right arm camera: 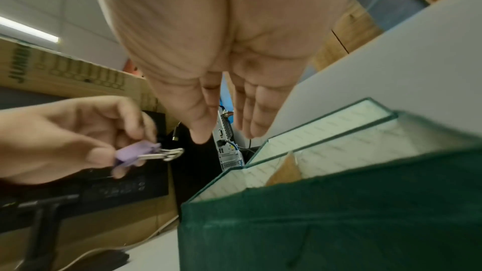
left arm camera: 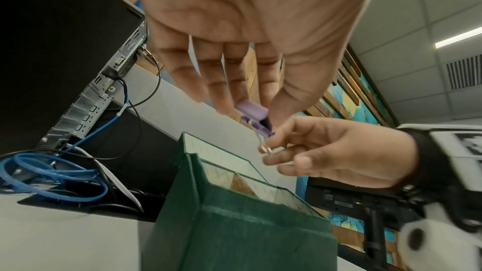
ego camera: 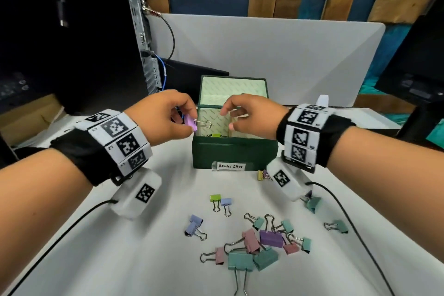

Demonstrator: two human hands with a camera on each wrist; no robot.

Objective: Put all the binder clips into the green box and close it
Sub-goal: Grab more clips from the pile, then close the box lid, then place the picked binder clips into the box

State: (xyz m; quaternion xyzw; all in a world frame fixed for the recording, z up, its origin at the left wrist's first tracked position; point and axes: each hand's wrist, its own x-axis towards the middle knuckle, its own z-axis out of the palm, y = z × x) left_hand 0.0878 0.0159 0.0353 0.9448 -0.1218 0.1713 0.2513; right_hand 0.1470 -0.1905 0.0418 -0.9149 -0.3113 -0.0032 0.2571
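Pinching a small lilac metal binder clip [ego camera: 191, 124] by its body between thumb and fingers, the left hand [ego camera: 165, 119] holds it at the left rim of the dark green cloth-covered box [ego camera: 234, 151], its wire handles pointing over the opening. The right hand [ego camera: 249, 115] hangs above the box with fingers loosely curved and thumb apart from them, holding nothing as far as the right wrist view shows; from the left wrist view its fingertips [left arm camera: 276, 159] appear near the clip's wire loops, though I cannot tell whether they touch.

Progress looks early. The hinged lid [ego camera: 234, 89] stands upright and open at the back, and only a few clips, one lime green [ego camera: 216, 135], show on the pale lining inside. Most of the work remains: a loose scatter of pastel binder clips [ego camera: 259, 245] in teal, pink, purple and blue lies on the white table [ego camera: 144, 259] in front of the box, with a yellow and purple pair [ego camera: 263, 174] just beside its handwritten label [ego camera: 231, 166] and a few teal ones [ego camera: 337, 226] off to the right. Closing the lid comes last.
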